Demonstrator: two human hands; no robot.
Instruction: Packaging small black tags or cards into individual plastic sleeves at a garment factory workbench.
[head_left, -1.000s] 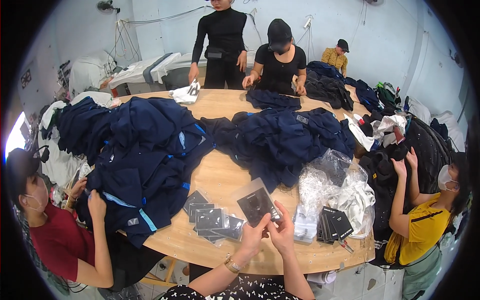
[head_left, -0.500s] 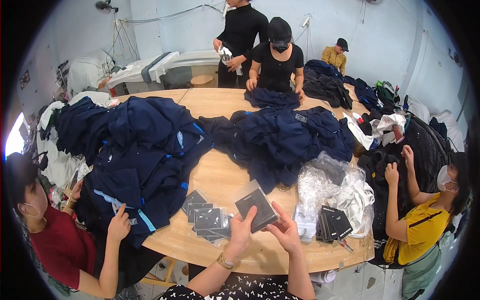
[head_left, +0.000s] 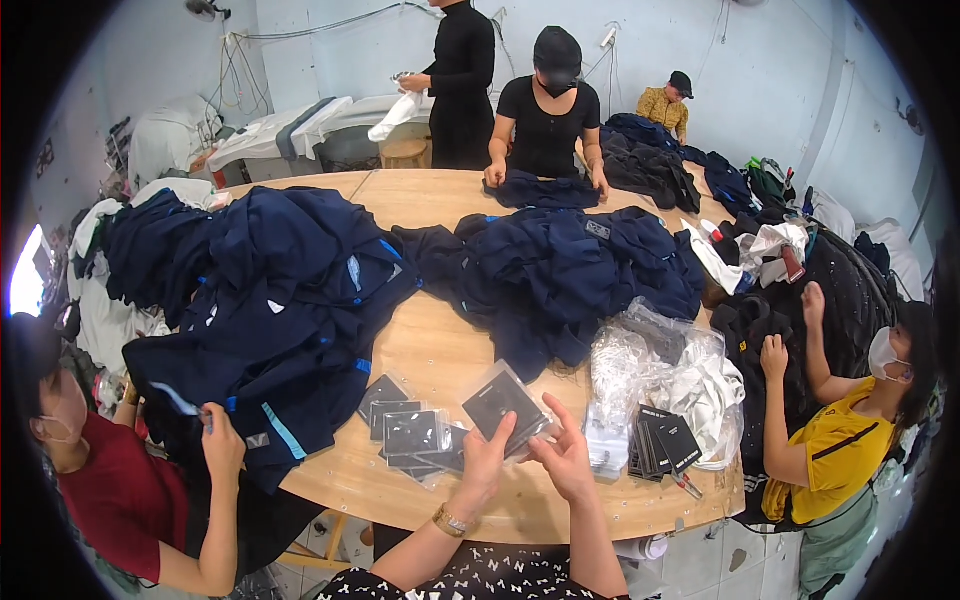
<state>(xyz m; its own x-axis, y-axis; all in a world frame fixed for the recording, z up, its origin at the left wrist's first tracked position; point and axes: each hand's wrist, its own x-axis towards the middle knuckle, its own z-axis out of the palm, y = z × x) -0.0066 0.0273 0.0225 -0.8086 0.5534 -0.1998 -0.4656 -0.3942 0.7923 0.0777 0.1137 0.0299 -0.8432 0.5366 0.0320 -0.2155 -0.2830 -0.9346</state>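
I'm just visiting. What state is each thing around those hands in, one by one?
Left grip: closed on the sleeved card
Right grip: at the sleeve's edge; closure unclear
Sleeved black card: held up, tilted
Other sleeved cards: lying flat, overlapping
Loose black cards: fanned out, overlapping
Clear plastic bags: crumpled
Navy garments: heaped, unfolded

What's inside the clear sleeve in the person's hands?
A dark card shows through the clear sleeve. The left hand covers part of its lower side; anything behind the card is hidden.
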